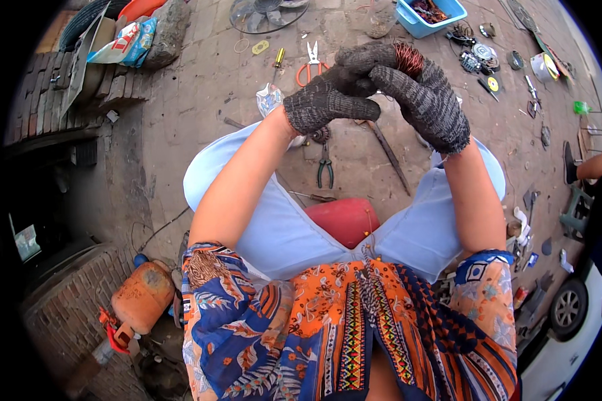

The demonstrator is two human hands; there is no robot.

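We note dark grey knit gloves (451, 127) on both hands. Right hand (425, 100) curls around a reddish copper wire coil (409, 59), visible beyond its fingers. Left hand (328, 97) sits at the coil's left side; whether it grips, we cannot tell. Orange-handled snips (313, 59) and green-handled pliers (325, 160) lie on the paving (180, 113) nearby.
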